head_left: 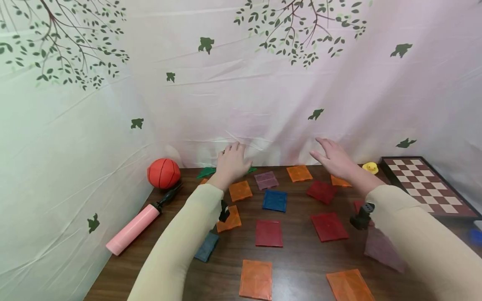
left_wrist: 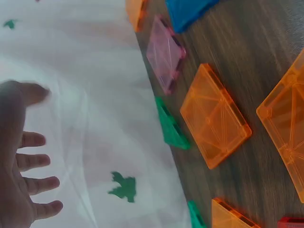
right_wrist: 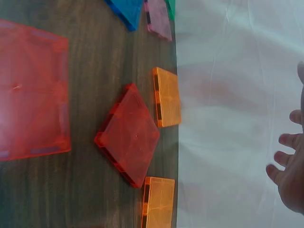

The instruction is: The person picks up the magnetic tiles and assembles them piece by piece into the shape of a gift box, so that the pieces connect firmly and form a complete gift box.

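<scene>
Both hands are held up over the far side of the table and hold nothing. My left hand (head_left: 232,162) has its fingers extended above the tiles; the left wrist view shows its fingers apart in front of the cloth. Beneath and beside it lie an orange square tile (head_left: 240,191), green tiles (head_left: 206,172) and a purple tile (head_left: 266,180). My right hand (head_left: 334,159) hangs with straight fingers and thumb spread. Nearest to it are a dark red tile (head_left: 321,192) and an orange tile (head_left: 299,173). A blue tile (head_left: 275,200) lies between the arms.
A red ball (head_left: 163,173) and a pink hand pump (head_left: 133,229) lie at the left. On the right are a yellow rubber duck (head_left: 370,168) and a checkered board (head_left: 429,186). Several more tiles, such as a red square (head_left: 269,233), spread toward the front. A leaf-printed cloth (head_left: 241,96) hangs behind.
</scene>
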### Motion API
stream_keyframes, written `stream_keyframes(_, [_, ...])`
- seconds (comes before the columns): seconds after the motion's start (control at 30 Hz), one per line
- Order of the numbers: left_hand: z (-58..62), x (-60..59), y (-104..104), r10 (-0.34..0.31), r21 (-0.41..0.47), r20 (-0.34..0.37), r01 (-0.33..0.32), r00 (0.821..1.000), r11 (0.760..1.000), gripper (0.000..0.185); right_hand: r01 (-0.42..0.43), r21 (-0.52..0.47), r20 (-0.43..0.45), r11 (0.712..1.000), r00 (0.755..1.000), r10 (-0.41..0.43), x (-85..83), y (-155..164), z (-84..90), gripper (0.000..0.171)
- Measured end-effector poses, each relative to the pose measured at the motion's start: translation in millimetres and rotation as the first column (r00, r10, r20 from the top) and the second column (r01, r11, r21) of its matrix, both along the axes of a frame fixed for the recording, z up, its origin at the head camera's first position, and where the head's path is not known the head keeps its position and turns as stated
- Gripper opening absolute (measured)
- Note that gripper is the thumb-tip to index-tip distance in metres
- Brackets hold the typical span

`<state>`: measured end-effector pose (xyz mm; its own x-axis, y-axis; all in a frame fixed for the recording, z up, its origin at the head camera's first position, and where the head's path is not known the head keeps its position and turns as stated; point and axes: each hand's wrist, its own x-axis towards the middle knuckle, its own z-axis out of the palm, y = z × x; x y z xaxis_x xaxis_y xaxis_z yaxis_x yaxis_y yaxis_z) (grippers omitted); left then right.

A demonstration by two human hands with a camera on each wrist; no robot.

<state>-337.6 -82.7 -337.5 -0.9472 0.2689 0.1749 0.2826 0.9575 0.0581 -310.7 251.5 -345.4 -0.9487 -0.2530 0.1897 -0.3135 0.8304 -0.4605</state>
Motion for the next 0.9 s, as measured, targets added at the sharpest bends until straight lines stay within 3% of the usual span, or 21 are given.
stream_keyframes(0.1, [1.4,14.2,-3,-0.071,-0.020,-0.068,0.070,0.995,0.997,0.053,-0.058,-0.090,-0.029,0.994,0.998,0.056,12.4,1,1.4,0.072])
stream_keyframes(0.23, [-0.1,36.9,-8,-0.167,-0.002,-0.147,0.169,0.975,0.986,0.041,-0.104,-0.193,-0.074,0.976,0.993,0.091,30.5,2,-0.2,0.064])
stream_keyframes(0.43, [-16.2,63.6,-13,-0.272,0.111,-0.170,0.292,0.947,0.950,0.033,-0.152,-0.251,-0.176,0.956,0.978,0.109,58.5,3,-11.9,0.047])
stream_keyframes(0.5, [-20.9,72.0,-13,-0.302,0.156,-0.162,0.327,0.939,0.932,0.033,-0.162,-0.235,-0.213,0.958,0.971,0.112,68.9,4,-17.9,0.042])
stream_keyframes(0.63, [-29.8,90.3,-10,-0.386,0.201,-0.138,0.407,0.912,0.891,0.033,-0.158,-0.235,-0.203,0.959,0.973,0.111,89.2,8,-33.4,0.038])
stream_keyframes(0.8, [-46.3,115.7,-4,-0.508,0.149,-0.022,0.505,0.861,0.850,0.034,-0.142,-0.211,-0.091,0.967,0.988,0.125,107.4,14,-58.8,0.039])
stream_keyframes(0.9, [-57.4,126.8,-1,-0.571,0.134,0.066,0.559,0.819,0.818,0.036,-0.142,-0.176,-0.010,0.974,0.990,0.142,115.7,16,-70.5,0.043])
